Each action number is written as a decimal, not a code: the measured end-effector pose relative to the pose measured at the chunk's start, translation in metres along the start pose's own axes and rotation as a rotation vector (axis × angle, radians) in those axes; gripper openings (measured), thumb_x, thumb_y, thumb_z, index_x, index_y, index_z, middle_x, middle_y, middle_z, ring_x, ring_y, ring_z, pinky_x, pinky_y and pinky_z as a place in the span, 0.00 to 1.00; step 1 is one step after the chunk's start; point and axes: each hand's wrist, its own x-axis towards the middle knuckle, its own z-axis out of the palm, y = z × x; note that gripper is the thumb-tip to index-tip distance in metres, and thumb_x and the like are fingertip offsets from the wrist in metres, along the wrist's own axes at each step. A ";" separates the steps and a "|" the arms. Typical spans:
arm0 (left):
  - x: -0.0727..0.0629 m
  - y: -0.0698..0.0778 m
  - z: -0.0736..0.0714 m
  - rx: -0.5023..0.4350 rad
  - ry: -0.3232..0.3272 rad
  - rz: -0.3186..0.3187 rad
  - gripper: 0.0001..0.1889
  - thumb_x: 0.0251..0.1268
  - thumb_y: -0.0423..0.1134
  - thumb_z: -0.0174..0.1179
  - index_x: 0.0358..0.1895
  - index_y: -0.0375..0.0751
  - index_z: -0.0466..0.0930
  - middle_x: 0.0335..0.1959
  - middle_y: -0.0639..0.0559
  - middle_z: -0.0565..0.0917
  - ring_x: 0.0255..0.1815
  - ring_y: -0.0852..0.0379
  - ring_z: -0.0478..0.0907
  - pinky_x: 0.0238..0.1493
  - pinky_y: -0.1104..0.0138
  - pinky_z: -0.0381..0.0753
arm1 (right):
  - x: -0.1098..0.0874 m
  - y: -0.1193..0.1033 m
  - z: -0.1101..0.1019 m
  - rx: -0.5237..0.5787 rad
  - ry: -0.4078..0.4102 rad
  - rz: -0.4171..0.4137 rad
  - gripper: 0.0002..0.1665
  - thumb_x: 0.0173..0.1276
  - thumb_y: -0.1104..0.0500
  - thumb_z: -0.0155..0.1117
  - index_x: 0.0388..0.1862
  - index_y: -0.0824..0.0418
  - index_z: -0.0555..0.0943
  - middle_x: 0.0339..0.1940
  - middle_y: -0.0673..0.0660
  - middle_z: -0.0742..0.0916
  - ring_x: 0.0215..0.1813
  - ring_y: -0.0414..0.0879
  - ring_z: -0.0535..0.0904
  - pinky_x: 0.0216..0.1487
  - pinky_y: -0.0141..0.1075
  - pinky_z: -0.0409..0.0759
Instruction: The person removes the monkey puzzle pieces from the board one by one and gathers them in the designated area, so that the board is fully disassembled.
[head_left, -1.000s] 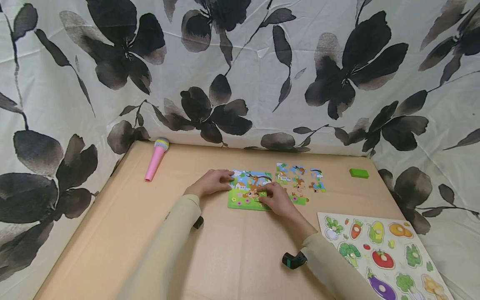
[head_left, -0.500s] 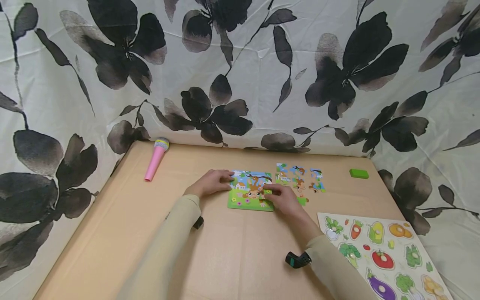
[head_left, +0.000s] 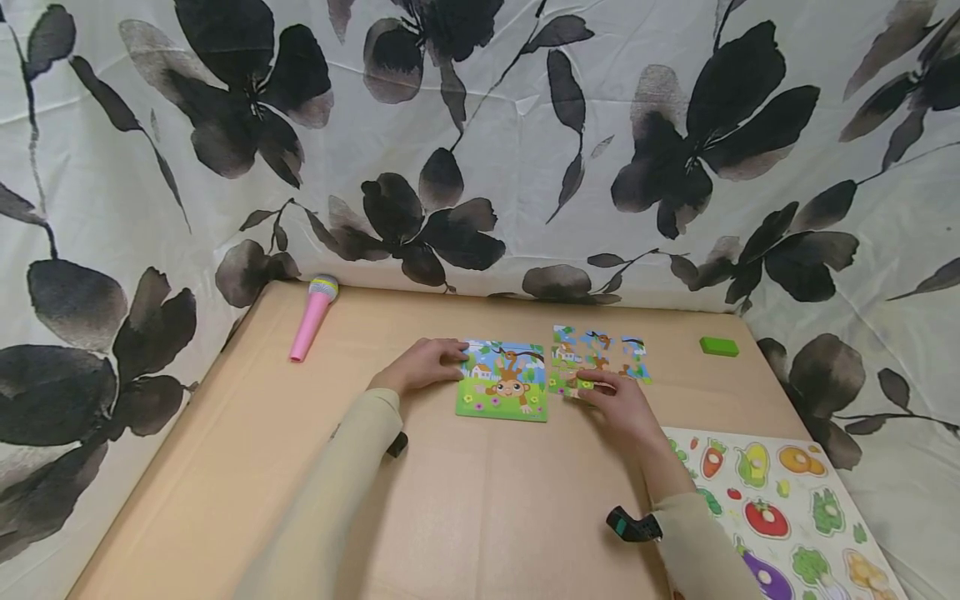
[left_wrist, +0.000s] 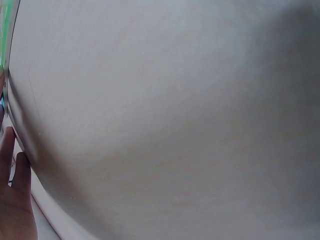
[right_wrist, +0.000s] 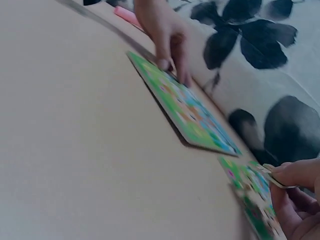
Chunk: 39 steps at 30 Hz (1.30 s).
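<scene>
A small picture board (head_left: 501,392) with a monkey, a house and flowers lies mid-table. My left hand (head_left: 430,365) rests at its left edge, fingertips on the upper corner; the right wrist view shows that hand (right_wrist: 162,37) with its fingers and thumb down at the board's far end. My right hand (head_left: 617,402) is just right of the board, over a patch of jigsaw pieces (head_left: 566,353) with a similar picture. Between its thumb and index finger it pinches a thin puzzle piece (right_wrist: 277,181), seen nearly edge-on in the right wrist view.
A pink toy microphone (head_left: 310,321) lies at the back left. A green block (head_left: 718,347) sits at the back right. A vegetable puzzle board (head_left: 795,492) lies front right, partly under the right forearm. A floral cloth (head_left: 525,150) hangs behind the table.
My right hand has moved right, off the monkey board and over the jigsaw pieces, and the board's lower right corner now shows. My left hand has stayed in place.
</scene>
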 end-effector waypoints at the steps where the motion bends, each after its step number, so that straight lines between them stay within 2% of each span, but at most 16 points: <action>1: 0.000 0.000 0.000 0.001 0.000 -0.001 0.22 0.64 0.43 0.65 0.60 0.41 0.81 0.69 0.52 0.72 0.74 0.51 0.61 0.75 0.56 0.56 | -0.002 0.003 -0.006 -0.007 0.004 0.008 0.23 0.70 0.56 0.64 0.63 0.58 0.79 0.63 0.61 0.79 0.59 0.55 0.78 0.55 0.44 0.77; 3: 0.000 0.000 0.000 -0.002 0.001 0.002 0.22 0.64 0.43 0.66 0.59 0.41 0.81 0.69 0.51 0.72 0.74 0.51 0.61 0.75 0.56 0.56 | -0.007 0.008 -0.017 0.011 0.012 0.035 0.25 0.71 0.56 0.63 0.65 0.60 0.77 0.70 0.62 0.73 0.63 0.58 0.75 0.58 0.48 0.76; 5: -0.001 0.000 0.000 -0.007 0.001 -0.001 0.22 0.64 0.43 0.66 0.59 0.41 0.81 0.69 0.52 0.72 0.74 0.51 0.61 0.75 0.57 0.56 | -0.011 0.012 -0.028 0.016 0.019 0.067 0.27 0.71 0.55 0.63 0.67 0.61 0.75 0.70 0.64 0.72 0.63 0.59 0.74 0.58 0.48 0.76; 8: -0.001 0.001 0.000 -0.017 0.001 -0.010 0.22 0.64 0.44 0.66 0.60 0.41 0.81 0.70 0.53 0.71 0.74 0.52 0.61 0.75 0.57 0.56 | -0.016 0.018 -0.041 0.004 0.035 0.106 0.29 0.71 0.54 0.63 0.68 0.62 0.73 0.68 0.66 0.73 0.62 0.59 0.74 0.53 0.44 0.78; 10: -0.001 0.001 0.000 -0.016 0.002 -0.009 0.22 0.64 0.43 0.66 0.60 0.41 0.81 0.70 0.52 0.71 0.74 0.51 0.61 0.75 0.57 0.56 | -0.019 0.022 -0.048 -0.028 0.040 0.124 0.30 0.71 0.54 0.63 0.68 0.62 0.72 0.63 0.67 0.75 0.61 0.59 0.74 0.49 0.42 0.78; 13: -0.001 0.002 -0.001 -0.021 -0.001 -0.013 0.22 0.64 0.43 0.66 0.60 0.41 0.81 0.70 0.53 0.71 0.74 0.52 0.61 0.75 0.57 0.56 | -0.022 0.028 -0.055 -0.066 0.052 0.147 0.29 0.70 0.54 0.64 0.67 0.64 0.73 0.60 0.67 0.76 0.60 0.59 0.73 0.47 0.41 0.78; 19: -0.002 0.003 -0.001 -0.034 -0.004 -0.018 0.22 0.64 0.43 0.66 0.60 0.41 0.81 0.70 0.52 0.71 0.74 0.52 0.60 0.75 0.57 0.56 | -0.024 0.037 -0.060 -0.095 0.082 0.154 0.24 0.71 0.58 0.62 0.63 0.65 0.76 0.54 0.67 0.81 0.47 0.52 0.83 0.41 0.37 0.82; 23: -0.002 0.003 -0.002 -0.033 -0.005 -0.019 0.22 0.64 0.42 0.66 0.60 0.40 0.81 0.70 0.52 0.71 0.74 0.51 0.60 0.75 0.57 0.56 | -0.023 0.040 -0.062 -0.108 0.083 0.160 0.23 0.71 0.59 0.62 0.62 0.66 0.76 0.53 0.67 0.82 0.41 0.47 0.84 0.37 0.34 0.83; 32: -0.002 0.003 -0.001 -0.025 0.002 -0.014 0.22 0.64 0.43 0.65 0.60 0.41 0.81 0.70 0.52 0.71 0.74 0.51 0.61 0.75 0.56 0.56 | -0.021 0.040 -0.070 -0.102 0.034 0.191 0.22 0.72 0.62 0.59 0.62 0.69 0.75 0.51 0.66 0.81 0.42 0.48 0.83 0.37 0.35 0.83; 39: -0.002 0.002 -0.001 -0.019 0.003 -0.003 0.22 0.64 0.43 0.65 0.60 0.41 0.81 0.70 0.51 0.71 0.74 0.50 0.61 0.75 0.56 0.56 | -0.018 0.042 -0.070 -0.202 0.063 0.188 0.20 0.71 0.61 0.60 0.59 0.67 0.77 0.50 0.64 0.81 0.47 0.52 0.77 0.38 0.33 0.78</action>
